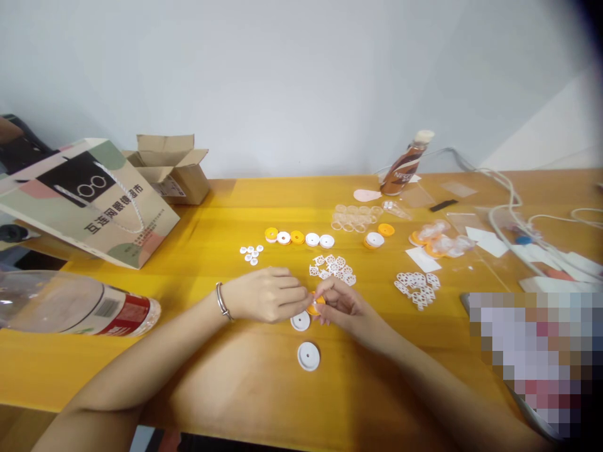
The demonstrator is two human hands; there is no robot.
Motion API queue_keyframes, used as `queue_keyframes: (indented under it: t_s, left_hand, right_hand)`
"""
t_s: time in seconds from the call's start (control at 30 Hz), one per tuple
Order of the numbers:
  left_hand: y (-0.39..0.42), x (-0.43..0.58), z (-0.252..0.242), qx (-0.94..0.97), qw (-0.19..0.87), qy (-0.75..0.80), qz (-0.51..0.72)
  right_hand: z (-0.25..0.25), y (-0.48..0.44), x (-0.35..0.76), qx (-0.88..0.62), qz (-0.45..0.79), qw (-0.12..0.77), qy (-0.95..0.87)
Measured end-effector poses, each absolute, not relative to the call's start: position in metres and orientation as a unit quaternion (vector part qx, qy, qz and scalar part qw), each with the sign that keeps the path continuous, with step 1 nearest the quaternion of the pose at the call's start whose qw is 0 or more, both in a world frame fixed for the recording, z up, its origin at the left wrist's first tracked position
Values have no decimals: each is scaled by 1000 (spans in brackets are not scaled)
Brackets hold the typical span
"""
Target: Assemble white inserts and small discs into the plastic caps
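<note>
I pinch a small, round orange plastic disc (317, 307) between thumb and fingers of my right hand (352, 312), above the middle of the yellow-brown wooden table (235, 389). My left hand (269, 295) bunches its fingers beside it; whether they grip, I cannot tell. Nearer the table's front edge lies a flat, round white plastic disc (304, 361); toward its far edge, a row of orange and white round plastic discs (298, 238).
</note>
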State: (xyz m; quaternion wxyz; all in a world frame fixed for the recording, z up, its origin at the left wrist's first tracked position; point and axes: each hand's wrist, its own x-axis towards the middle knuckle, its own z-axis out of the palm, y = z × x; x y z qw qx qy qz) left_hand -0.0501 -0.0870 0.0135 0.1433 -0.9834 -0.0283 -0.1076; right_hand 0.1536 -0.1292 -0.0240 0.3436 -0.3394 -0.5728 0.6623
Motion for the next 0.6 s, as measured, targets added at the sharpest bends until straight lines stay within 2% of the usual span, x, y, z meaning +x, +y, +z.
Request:
queue_keyframes:
  t_s: [0.27,0.6]
  left_hand:
    - [-84,-50,9,-982,123,-21,-145]
    - [-85,-49,1,-962,176,26,-208]
  right_hand:
    - [-24,-130,154,-330,664,348,-573]
    - [-21,-132,156,-322,674,354,-563]
